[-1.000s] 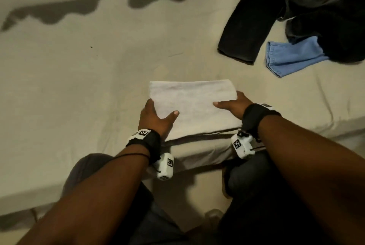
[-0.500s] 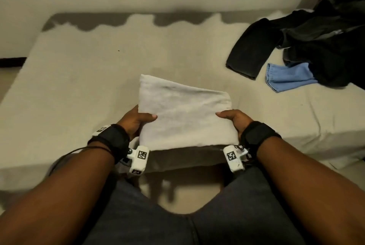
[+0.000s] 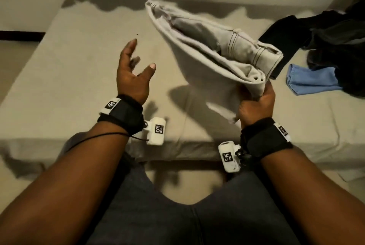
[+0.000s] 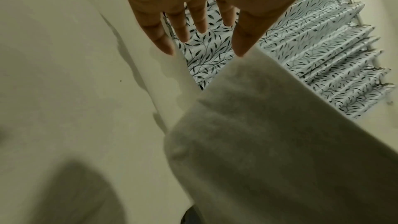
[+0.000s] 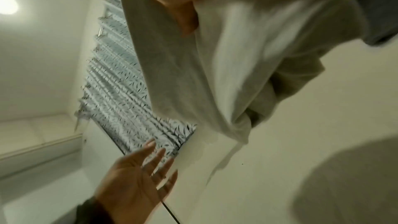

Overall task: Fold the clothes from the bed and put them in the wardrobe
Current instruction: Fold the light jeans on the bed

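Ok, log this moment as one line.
stage: carry | right hand: grips folded white garment, lifted off bed | left hand: open, empty | dark clothes: unfolded on bed

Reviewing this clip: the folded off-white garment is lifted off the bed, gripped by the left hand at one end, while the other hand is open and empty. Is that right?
Not quite: the right hand grips the folded off-white garment at its near end, and the left hand is open and empty, fingers spread. The head view shows this. The garment is indeed lifted off the beige-sheeted bed.
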{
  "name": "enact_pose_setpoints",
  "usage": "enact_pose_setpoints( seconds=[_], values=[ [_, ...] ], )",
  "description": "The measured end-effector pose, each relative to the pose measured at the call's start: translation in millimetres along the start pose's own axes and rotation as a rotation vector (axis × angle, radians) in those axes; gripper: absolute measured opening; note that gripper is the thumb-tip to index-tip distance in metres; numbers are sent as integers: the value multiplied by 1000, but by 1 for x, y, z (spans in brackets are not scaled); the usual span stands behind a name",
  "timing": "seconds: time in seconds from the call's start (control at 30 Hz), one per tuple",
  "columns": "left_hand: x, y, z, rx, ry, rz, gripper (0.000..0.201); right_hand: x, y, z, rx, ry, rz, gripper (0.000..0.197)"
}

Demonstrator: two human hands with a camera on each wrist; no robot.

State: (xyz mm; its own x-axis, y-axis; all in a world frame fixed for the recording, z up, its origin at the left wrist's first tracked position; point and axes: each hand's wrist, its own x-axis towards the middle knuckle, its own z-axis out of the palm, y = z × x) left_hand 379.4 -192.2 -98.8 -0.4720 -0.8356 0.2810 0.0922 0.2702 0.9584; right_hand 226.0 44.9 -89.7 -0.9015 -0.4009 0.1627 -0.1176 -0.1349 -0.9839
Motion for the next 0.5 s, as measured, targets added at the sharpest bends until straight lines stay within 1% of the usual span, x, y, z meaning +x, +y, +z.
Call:
enact_pose_setpoints(
  seconds=[0.03,0.07,0.1,0.13,0.17,0.2,0.23,0.27,0.3,0.33,0.37,0.4,0.43,0.5],
  values=[
    [-3,-4,-1,-20,-16,-55,53,0,1,5,-68,-50,-18,43],
    [-7,-9,-1,-33,-39,-140,42,2,7,7,-102,-64,-45,54],
    [-10,-15,-2,-34,-71,-247,31,-1,13,7,-359,-55,-228,57],
    [-13,-20,-2,-29,-118,-374,24,1,21,6,-473,-161,-405,51],
    [-16,-25,-4,-5,-180,-514,29,-1,40,6,-763,-296,-573,48],
    [-19,-27,-5,38,-260,-656,38,-8,58,7,-942,-480,-574,50],
    [-22,-33,-10,110,-346,-771,46,-16,74,9,-1057,-680,-456,52],
    [-27,-40,-14,210,-441,-838,51,-25,88,11,-1193,-824,-342,55],
    [-32,-49,-18,350,-551,-841,54,-34,100,15,-1319,-934,-252,64],
    [-37,-58,-22,516,-662,-779,59,-41,110,17,-1406,-980,-175,74],
    [-41,-65,-24,664,-739,-701,61,-45,114,20,-1475,-961,-143,78],
    [-45,-69,-23,755,-764,-652,61,-44,113,25,-1487,-932,-106,75],
    [-49,-70,-21,783,-758,-625,59,-41,106,30,-1436,-903,-47,69],
    [-57,-68,-11,761,-764,-590,59,-28,93,31,-1222,-793,72,57]
  ],
)
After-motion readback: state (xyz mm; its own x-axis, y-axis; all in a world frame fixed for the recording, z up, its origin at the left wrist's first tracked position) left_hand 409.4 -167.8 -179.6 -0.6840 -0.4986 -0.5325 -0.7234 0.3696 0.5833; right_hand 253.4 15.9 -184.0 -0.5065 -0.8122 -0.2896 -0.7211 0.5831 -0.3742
